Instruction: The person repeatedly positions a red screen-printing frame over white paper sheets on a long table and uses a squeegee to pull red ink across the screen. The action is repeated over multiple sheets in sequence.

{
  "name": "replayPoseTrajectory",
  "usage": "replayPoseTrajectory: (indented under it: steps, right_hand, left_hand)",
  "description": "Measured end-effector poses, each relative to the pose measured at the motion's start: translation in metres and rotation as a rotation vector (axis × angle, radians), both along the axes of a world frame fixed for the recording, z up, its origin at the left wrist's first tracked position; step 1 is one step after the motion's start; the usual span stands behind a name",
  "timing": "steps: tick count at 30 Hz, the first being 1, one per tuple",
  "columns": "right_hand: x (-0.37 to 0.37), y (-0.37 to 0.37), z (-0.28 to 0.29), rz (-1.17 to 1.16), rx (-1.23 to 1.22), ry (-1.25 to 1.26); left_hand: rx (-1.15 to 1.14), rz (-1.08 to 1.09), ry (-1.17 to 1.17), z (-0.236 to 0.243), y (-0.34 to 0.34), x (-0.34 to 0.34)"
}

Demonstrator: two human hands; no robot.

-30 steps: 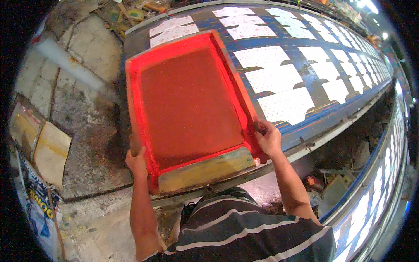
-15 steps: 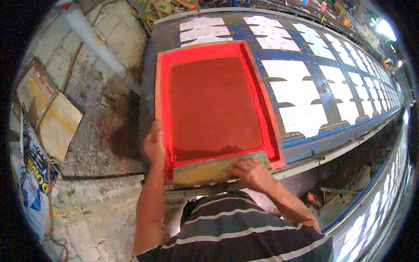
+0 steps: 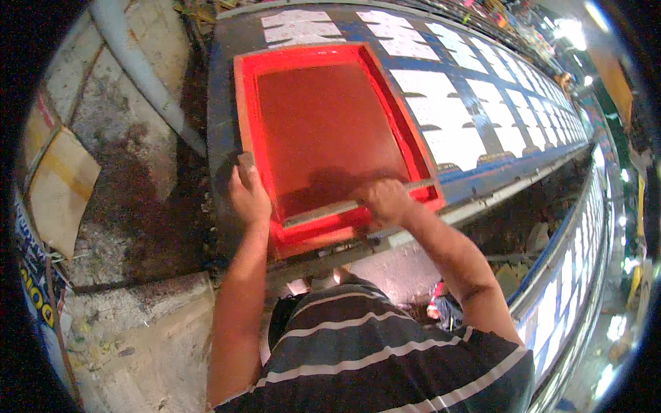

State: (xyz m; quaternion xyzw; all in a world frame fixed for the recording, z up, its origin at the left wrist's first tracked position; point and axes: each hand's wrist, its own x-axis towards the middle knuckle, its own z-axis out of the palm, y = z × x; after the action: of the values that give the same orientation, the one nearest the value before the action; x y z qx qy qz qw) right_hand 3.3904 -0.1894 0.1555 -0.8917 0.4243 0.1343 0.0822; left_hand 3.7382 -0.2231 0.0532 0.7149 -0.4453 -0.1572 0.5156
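Observation:
A red-stained screen frame (image 3: 317, 124) rests on a long table (image 3: 220, 138) beside rows of cut white pattern pieces (image 3: 441, 124). My left hand (image 3: 250, 193) grips a small block on the frame's left side, fingers curled. My right hand (image 3: 385, 201) is closed on a long, flat squeegee (image 3: 320, 215) that lies across the near end of the red mesh, inside the frame. The hand casts a shadow on the mesh.
Printed white pieces run in rows into the distance. At left are stained floor, a pale pipe (image 3: 144, 89), cardboard (image 3: 62, 193) and a printed sheet. A second long table with white pieces (image 3: 558, 282) runs along the right behind me. The near table has a metal rail.
My right hand has left the frame's right side, taken hold of the squeegee and moved it from the near end onto the mesh. My left hand stays on the left side.

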Motion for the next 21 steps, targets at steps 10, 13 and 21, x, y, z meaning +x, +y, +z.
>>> replayPoseTrajectory:
  steps: [10,13,21]
  right_hand:
    - [0.013,0.067,0.010,-0.171,-0.087,-0.210]
    - [0.015,0.074,-0.001,-0.196,-0.168,-0.269]
    - [0.022,-0.022,-0.031,-0.053,-0.388,-0.358]
  left_hand:
    - [-0.021,-0.047,0.107,0.000,0.000,0.003]
    - [-0.047,-0.058,0.143,0.003,0.004,0.001]
    - [0.029,-0.026,0.062,-0.002,0.007,0.004]
